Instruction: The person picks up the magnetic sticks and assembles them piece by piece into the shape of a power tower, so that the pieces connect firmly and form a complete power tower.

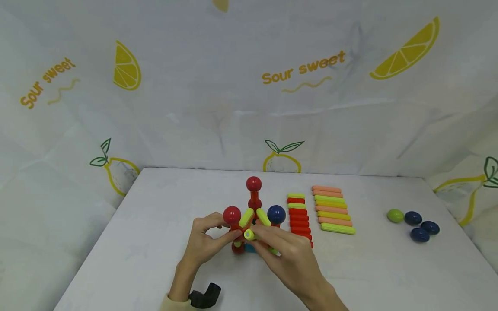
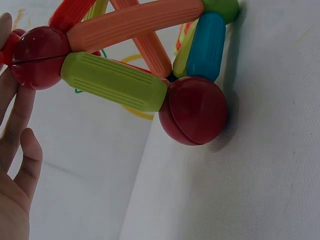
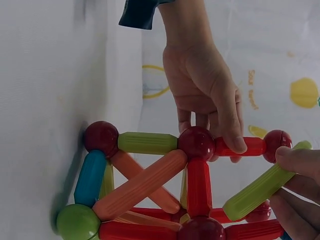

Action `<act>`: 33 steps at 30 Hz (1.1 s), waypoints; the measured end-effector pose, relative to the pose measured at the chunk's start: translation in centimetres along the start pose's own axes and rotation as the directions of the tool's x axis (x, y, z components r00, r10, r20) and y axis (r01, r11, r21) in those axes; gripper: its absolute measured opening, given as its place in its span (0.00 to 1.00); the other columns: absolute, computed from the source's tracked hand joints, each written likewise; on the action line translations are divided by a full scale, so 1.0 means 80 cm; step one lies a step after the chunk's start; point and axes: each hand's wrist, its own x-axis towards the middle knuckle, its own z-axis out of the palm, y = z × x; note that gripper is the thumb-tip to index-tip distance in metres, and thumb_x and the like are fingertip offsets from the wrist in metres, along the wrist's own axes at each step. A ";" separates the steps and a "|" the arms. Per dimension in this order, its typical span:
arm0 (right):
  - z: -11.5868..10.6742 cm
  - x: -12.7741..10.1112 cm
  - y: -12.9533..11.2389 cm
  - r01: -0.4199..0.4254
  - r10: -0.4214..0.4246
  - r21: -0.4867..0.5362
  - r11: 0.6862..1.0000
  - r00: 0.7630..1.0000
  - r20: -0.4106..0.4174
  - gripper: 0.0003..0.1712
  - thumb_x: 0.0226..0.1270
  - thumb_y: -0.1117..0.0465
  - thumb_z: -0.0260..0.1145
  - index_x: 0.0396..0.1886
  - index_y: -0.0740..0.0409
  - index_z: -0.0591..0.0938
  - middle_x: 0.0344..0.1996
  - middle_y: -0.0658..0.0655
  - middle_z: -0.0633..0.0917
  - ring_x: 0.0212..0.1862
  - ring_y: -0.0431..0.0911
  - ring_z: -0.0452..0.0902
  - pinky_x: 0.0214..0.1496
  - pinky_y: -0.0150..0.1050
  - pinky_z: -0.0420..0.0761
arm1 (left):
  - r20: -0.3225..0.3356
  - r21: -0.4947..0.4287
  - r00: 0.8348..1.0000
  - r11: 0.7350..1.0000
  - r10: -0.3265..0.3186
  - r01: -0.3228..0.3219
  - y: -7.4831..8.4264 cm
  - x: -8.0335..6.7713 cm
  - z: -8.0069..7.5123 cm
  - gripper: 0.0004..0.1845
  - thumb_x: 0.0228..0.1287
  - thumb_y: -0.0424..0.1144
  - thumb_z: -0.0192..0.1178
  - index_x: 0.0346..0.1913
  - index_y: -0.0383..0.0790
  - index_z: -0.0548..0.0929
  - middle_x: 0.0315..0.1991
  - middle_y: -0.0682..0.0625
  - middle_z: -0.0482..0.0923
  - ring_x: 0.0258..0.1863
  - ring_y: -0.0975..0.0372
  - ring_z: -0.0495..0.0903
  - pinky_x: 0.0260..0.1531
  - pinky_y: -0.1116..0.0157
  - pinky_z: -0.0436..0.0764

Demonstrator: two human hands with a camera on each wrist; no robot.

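A frame of magnetic balls and rods (image 1: 254, 203) stands on the table between both hands. My left hand (image 1: 208, 242) pinches an upright red rod (image 3: 240, 145) at the frame's near left corner, thumb on one side and fingers behind. A red ball (image 1: 231, 214) tops that rod. Between thumb and fingers, my right hand (image 1: 289, 252) holds a yellow-green rod (image 3: 265, 185) near the red ball; its far end touches nothing visible. Lower down are a blue rod (image 2: 206, 47), orange crossing rods (image 2: 135, 25) and a green ball (image 3: 78, 221). A blue ball (image 1: 276, 214) tops the right side.
Right of the frame lie a column of short red and yellow-green rods (image 1: 298, 218) and a column of longer rods (image 1: 332, 209). Farther right sit a lime ball (image 1: 395, 215) and several dark blue balls (image 1: 420, 235). A printed cloth (image 1: 218, 86) hangs behind the table.
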 end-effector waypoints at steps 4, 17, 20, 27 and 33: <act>0.003 0.001 0.001 -0.019 0.019 -0.023 1.000 1.000 -0.004 0.28 0.47 0.65 0.82 0.53 0.52 0.89 0.43 0.49 0.93 0.43 0.39 0.91 0.42 0.21 0.83 | 0.000 -0.006 1.000 1.000 0.004 -0.004 0.000 0.000 0.000 0.16 0.49 0.25 0.76 0.43 0.39 0.91 0.32 0.47 0.90 0.32 0.64 0.83 0.33 0.63 0.82; 0.014 0.008 -0.001 -0.032 0.030 -0.134 0.990 0.999 -0.018 0.25 0.45 0.59 0.84 0.48 0.50 0.91 0.39 0.46 0.93 0.42 0.37 0.91 0.41 0.21 0.83 | -0.002 -0.010 1.000 1.000 0.018 -0.018 -0.002 0.000 0.000 0.15 0.50 0.26 0.76 0.43 0.39 0.91 0.33 0.46 0.90 0.32 0.65 0.83 0.33 0.64 0.83; 0.016 0.012 -0.005 -0.046 0.043 -0.191 0.981 0.999 -0.021 0.25 0.45 0.58 0.85 0.47 0.51 0.91 0.37 0.47 0.93 0.40 0.39 0.91 0.38 0.22 0.83 | -0.002 -0.015 1.000 1.000 0.023 -0.023 -0.002 0.000 0.000 0.16 0.50 0.25 0.76 0.44 0.39 0.91 0.33 0.46 0.90 0.32 0.65 0.83 0.33 0.66 0.82; 0.022 0.018 -0.012 -0.112 0.111 -0.237 0.965 0.994 -0.020 0.24 0.47 0.57 0.85 0.47 0.51 0.91 0.38 0.49 0.93 0.39 0.42 0.91 0.35 0.23 0.82 | -0.001 -0.022 1.000 0.999 0.029 -0.029 -0.002 0.000 0.001 0.17 0.50 0.25 0.76 0.45 0.39 0.91 0.33 0.46 0.90 0.32 0.65 0.83 0.33 0.66 0.82; 0.026 0.021 -0.016 -0.134 0.135 -0.250 0.959 0.991 -0.013 0.24 0.48 0.59 0.84 0.49 0.52 0.91 0.39 0.50 0.93 0.38 0.42 0.91 0.34 0.23 0.81 | 0.010 -0.050 0.999 0.998 0.035 -0.034 -0.001 0.000 0.000 0.18 0.49 0.24 0.76 0.45 0.39 0.91 0.34 0.46 0.90 0.33 0.66 0.82 0.33 0.64 0.82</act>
